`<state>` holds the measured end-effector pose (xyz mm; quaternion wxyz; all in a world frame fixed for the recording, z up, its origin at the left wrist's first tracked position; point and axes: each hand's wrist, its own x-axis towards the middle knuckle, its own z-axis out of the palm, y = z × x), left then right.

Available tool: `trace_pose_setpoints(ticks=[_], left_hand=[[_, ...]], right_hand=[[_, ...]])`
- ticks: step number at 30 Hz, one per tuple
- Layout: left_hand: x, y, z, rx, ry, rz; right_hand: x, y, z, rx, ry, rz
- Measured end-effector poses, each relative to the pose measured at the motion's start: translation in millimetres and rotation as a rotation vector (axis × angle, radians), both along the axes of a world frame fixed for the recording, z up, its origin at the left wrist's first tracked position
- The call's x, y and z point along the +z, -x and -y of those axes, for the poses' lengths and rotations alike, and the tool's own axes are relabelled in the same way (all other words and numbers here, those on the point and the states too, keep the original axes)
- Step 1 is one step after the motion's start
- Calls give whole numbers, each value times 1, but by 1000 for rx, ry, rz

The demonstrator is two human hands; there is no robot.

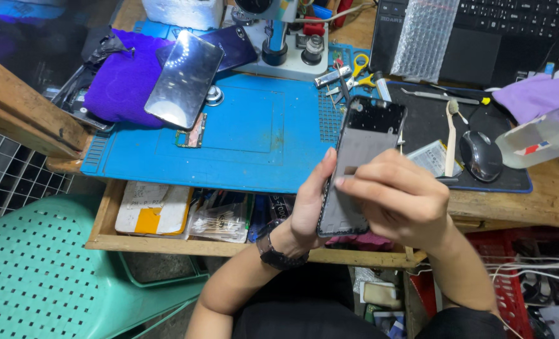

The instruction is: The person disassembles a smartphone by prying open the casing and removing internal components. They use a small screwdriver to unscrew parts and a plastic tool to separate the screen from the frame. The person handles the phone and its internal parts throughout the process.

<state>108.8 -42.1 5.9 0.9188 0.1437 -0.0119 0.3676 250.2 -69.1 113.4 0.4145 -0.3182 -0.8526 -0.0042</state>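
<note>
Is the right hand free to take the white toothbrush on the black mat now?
Probably not at once: the right hand is busy on the phone frame held by the left hand. The toothbrush lies uncovered just beyond it.

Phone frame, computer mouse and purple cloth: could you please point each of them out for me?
Phone frame (pixel 362 157), head view, on its grey middle panel.
Computer mouse (pixel 480 155), head view, on the middle of its back.
Purple cloth (pixel 124 80), head view, on its bare centre.
</note>
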Motion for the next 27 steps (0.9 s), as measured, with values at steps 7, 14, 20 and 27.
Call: trace_pose_setpoints(ticks=[7,14,20,27], left_hand=[[-1,1,-1,-16,19,5],[-5,3,-2,-132,-26,358],[-7,0,-4,-24,36,91],[-8,-5,1,-3,11,105]], right_hand=[[0,1,-2,-17,15,11],[-2,4,-6,22,15,-3],[-3,5,-5,8,-2,22],[2,1,-1,42,3,61]])
